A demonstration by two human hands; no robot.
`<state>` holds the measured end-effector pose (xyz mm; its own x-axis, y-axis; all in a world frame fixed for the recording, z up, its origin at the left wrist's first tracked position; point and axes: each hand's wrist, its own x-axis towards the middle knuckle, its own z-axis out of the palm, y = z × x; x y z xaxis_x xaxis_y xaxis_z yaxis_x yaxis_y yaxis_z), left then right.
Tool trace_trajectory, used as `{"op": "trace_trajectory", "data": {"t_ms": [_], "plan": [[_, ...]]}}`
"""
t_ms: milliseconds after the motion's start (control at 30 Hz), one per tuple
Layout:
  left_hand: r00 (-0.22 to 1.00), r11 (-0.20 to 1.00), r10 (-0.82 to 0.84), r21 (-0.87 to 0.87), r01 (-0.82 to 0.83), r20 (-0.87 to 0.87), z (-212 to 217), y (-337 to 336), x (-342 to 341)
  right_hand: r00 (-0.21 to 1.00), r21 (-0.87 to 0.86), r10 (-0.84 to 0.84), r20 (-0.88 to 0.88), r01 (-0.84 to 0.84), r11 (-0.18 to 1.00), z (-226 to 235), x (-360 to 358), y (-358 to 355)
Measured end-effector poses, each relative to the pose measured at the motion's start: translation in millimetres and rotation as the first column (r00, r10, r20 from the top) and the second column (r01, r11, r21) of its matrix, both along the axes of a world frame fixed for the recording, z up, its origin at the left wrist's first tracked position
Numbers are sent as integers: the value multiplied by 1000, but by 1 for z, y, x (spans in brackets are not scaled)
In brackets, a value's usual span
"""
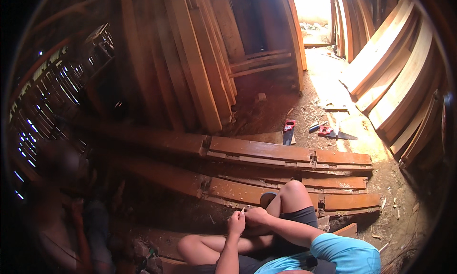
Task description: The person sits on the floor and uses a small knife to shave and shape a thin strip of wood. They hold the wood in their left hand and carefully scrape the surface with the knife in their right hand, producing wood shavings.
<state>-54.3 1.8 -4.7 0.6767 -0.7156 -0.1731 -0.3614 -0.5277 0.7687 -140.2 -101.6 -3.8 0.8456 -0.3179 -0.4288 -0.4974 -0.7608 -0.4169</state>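
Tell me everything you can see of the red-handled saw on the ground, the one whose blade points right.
This saw has a chunky red handle with some pale markings and a dark, metal-looking blade that narrows toward its tip. It lies on the shaving-strewn dirt floor, near the bright patch of light, handle to the left. A thin pale strip appears by the blade; whether they touch is unclear. The teeth are too small to make out.

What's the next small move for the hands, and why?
Probably steady the small pale piece in the left hand and bring the right hand to it: the left seems to pinch it tip-up, and the right is close beside it, though whatever the right holds is hidden.
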Motion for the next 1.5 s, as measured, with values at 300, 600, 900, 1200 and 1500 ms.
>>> {"op": "trace_trajectory", "data": {"t_ms": [300,600,900,1200,1500], "plan": [[1000,999,1,-32,-2,-30,4,-2,-2,999,23,-26,-36,26,999,11,1,0],[1000,999,-13,-40,12,-19,-4,-3,1,999,28,-4,-43,6,1000,18,2,-1],[999,999,-16,29,17,-36,-4,-5,1,998,14,-35,-55,36,999,16,4,-1],[999,1000,-24,-4,24,-44,-4,-5,0,998,-2,-31,-46,31,1000,17,3,-3],[894,853,54,-446,-273,-444,-25,1,28,926,38,-296,235,296,954,22,8,-4]]}}
